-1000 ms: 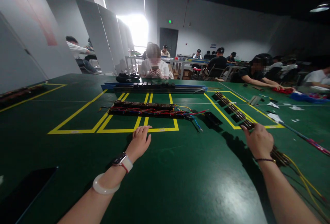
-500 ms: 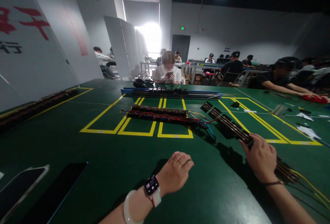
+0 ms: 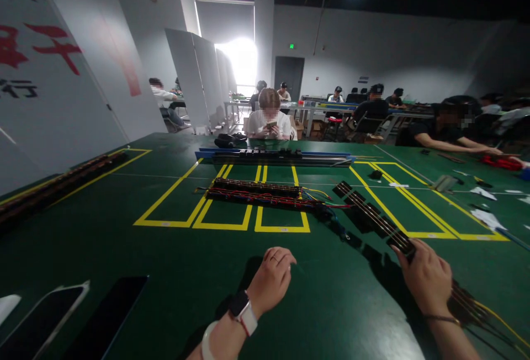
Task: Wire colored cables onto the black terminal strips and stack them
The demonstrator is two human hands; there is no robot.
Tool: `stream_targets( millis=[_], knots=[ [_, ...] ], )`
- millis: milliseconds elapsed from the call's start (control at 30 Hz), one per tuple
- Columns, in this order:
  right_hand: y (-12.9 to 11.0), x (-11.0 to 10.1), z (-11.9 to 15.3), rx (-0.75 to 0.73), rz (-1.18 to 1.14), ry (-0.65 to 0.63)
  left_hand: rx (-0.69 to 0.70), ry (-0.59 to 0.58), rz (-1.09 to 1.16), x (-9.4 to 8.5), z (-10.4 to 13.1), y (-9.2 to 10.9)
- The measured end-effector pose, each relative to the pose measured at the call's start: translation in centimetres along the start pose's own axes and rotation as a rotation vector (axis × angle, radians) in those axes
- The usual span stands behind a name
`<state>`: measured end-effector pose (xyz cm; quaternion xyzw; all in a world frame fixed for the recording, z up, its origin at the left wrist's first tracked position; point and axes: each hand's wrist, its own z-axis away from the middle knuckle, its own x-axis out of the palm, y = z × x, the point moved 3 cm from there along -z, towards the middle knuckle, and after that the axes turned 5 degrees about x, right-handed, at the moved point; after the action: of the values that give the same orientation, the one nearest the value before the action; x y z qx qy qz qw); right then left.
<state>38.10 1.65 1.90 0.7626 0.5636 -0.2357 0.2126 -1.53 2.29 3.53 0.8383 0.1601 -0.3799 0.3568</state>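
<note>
My right hand is closed around a long black segmented strip with copper-coloured lines along it. The strip is held at a slant, its far end pointing away to the left, shadows below it. Behind the hand its near part trails yellow and dark wires. My left hand, with a watch at the wrist, hovers above the green table, fingers curled together and nothing visible in them. Beyond it lie two similar dark strips side by side, with red, blue and yellow wires at their right end.
Yellow tape rectangles mark the table. Blue-edged long rails lie at the far side. Dark flat panels sit at the near left. Across the table a person holds a phone; another person reaches in at the right.
My right hand has moved slightly right and toward me with the strip still held. My left hand has shifted a little left. The whole view has tilted slightly.
</note>
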Motion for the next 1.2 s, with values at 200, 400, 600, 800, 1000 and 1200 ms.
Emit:
stream_targets(
  millis=[200, 400, 600, 800, 1000, 1200],
  knots=[
    [-1.5, -2.3, 0.6, 0.016, -0.083, 0.055, -0.119, 0.057, 0.046, -1.0, 0.5, -1.0],
    [-7.9, -4.0, 0.5, -0.106, -0.324, -0.108, -0.222, 0.120, 0.089, -1.9, 0.8, -1.7],
    [-19.0, -3.8, 0.5, -0.293, -0.544, -0.442, -0.211, 0.111, 0.016, -2.2, 1.0, -1.5],
    [-29.4, -4.2, 0.5, -0.344, -0.665, -0.614, -0.216, 0.180, -0.035, -2.9, 2.0, -1.4],
    [-38.6, -4.1, -0.2, -0.447, -0.721, -0.757, -0.226, 0.344, -0.045, -4.0, 3.0, -1.3],
    [-39.4, -6.6, -1.5, -0.715, -0.877, -0.705, -0.301, 0.528, -0.034, -5.0, 4.1, -1.8]
  ],
)
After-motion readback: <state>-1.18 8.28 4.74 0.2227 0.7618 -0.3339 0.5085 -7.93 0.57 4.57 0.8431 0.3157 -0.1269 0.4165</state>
